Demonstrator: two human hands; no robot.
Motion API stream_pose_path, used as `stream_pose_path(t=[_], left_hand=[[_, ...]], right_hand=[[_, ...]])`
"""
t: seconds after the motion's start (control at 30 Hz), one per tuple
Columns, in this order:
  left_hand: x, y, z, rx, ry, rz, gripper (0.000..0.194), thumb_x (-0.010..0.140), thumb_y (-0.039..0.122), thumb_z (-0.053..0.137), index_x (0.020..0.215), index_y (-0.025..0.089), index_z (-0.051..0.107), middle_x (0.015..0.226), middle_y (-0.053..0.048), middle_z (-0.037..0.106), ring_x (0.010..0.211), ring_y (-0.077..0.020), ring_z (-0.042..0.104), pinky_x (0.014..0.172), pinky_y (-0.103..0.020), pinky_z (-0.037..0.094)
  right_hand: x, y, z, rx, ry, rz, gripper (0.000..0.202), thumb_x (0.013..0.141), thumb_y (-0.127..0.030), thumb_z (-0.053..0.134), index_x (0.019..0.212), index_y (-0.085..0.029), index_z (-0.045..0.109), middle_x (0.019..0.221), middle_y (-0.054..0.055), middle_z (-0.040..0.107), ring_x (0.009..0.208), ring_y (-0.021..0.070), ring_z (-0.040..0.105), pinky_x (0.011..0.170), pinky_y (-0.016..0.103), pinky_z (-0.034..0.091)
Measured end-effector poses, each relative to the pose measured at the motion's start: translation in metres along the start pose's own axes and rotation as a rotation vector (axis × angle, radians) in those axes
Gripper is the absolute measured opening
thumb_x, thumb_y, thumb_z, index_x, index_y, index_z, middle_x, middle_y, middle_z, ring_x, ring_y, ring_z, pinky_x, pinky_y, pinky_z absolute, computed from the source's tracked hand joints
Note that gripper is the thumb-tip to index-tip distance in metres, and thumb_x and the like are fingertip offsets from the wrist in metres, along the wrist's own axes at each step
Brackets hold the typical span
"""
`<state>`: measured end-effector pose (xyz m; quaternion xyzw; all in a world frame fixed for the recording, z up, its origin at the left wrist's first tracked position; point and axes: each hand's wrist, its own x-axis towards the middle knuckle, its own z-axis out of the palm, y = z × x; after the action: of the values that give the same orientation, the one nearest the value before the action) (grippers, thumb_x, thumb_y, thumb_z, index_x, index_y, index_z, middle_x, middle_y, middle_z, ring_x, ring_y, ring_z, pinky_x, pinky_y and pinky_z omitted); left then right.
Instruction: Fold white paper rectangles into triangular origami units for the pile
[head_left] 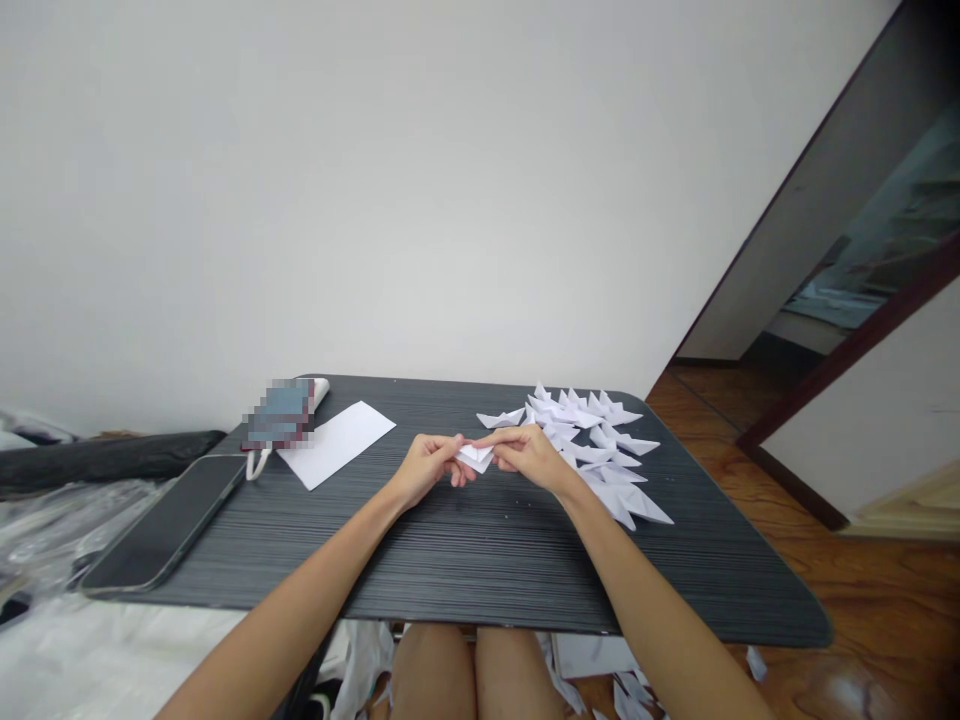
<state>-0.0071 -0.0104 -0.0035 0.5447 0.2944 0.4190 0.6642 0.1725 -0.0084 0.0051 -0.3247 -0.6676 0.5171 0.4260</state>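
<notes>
A small folded piece of white paper (476, 458) is held between both hands above the middle of the dark table. My left hand (435, 465) pinches its left side with thumb and fingers. On the right side, my right hand (525, 452) grips the same paper, its fingertips near the top edge. Just beyond and to the right of my right hand lie several folded white paper boats (619, 490) in a loose cluster. Flat white sheets (341, 442) rest on the table to the left of my left hand.
A phone (169, 520) lies at the table's left edge, near a blurred item (279, 415) with a white cable. The dark table (465, 590) stands against a white wall. Paper pieces (631, 695) lie below the table. Clear plastic is at the far left.
</notes>
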Motion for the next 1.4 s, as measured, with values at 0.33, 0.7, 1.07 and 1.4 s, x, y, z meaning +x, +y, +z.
stream_pose_path(t=[0.33,0.7,1.07,1.4], left_hand=[[0.001,0.001,-0.002,0.112,0.012,-0.012,0.038,0.069,0.034,0.060,0.093,0.004,0.062,0.056,-0.007,0.064,0.043,-0.0081,0.051,0.044,-0.020,0.038],[0.001,0.001,-0.003,0.319,-0.016,0.063,0.034,0.072,0.035,0.056,0.088,0.006,0.062,0.060,-0.007,0.064,0.044,-0.0085,0.051,0.047,-0.021,0.042],[-0.006,-0.003,-0.004,0.691,0.066,0.281,0.031,0.080,0.034,0.042,0.074,0.011,0.062,0.051,-0.002,0.056,0.043,-0.0086,0.048,0.049,-0.019,0.039],[-0.008,-0.002,0.002,0.979,0.133,0.454,0.024,0.079,0.029,0.044,0.073,0.013,0.060,0.057,-0.003,0.059,0.049,-0.0097,0.052,0.052,-0.018,0.038]], right_hand=[[-0.005,-0.004,-0.002,-0.129,-0.051,-0.063,0.024,0.071,-0.016,0.047,0.083,-0.013,0.067,0.064,0.001,0.053,0.047,0.0049,0.043,0.045,0.019,0.033],[-0.001,0.004,0.003,-0.052,0.016,0.062,0.029,0.069,-0.029,0.057,0.091,-0.010,0.057,0.044,-0.005,0.048,0.033,0.0045,0.041,0.036,0.018,0.029],[0.000,0.010,-0.001,-0.017,0.016,0.058,0.024,0.071,-0.034,0.054,0.073,-0.010,0.056,0.058,0.002,0.059,0.034,0.0064,0.049,0.035,0.017,0.030],[-0.002,0.008,0.012,-0.247,0.058,-0.056,0.026,0.074,-0.037,0.051,0.076,-0.012,0.061,0.047,-0.001,0.053,0.038,0.0081,0.049,0.044,0.020,0.038]])
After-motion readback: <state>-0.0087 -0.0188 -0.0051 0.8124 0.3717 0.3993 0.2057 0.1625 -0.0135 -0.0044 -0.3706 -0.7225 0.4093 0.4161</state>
